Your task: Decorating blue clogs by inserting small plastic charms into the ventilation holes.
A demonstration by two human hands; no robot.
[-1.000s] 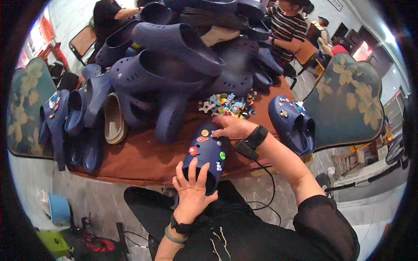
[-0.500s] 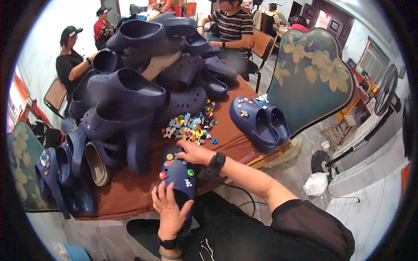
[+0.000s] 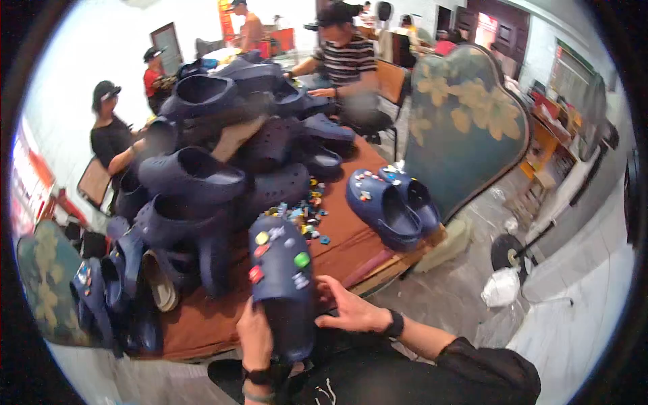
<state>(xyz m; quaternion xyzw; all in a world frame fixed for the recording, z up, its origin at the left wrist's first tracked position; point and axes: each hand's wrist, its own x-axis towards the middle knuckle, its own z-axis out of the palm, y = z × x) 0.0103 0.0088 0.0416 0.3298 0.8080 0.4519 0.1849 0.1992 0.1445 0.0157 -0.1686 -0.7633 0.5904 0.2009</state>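
Observation:
A navy clog (image 3: 287,266) is raised off the table's front edge, its toe pointing away from me. Several small charms, among them a red, a green and a yellow one, sit in the holes of its upper. My left hand (image 3: 256,332) grips its left side near the opening. On the opposite side my right hand (image 3: 345,307) holds its edge, the fingertips partly hidden behind the clog. Beyond the toe lies a loose heap of colourful charms (image 3: 312,214), partly covered by the clog.
A tall pile of navy clogs (image 3: 196,172) covers the table's left and middle. A decorated pair (image 3: 388,212) stands at the right on the brown cloth (image 3: 341,233). More clogs (image 3: 108,287) line the left edge. A padded panel (image 3: 466,121) rises at right; people work across the table.
The clog has been lifted and brought upright between both hands. My right hand has left its toe for its right side, and my left hand has moved to its left side.

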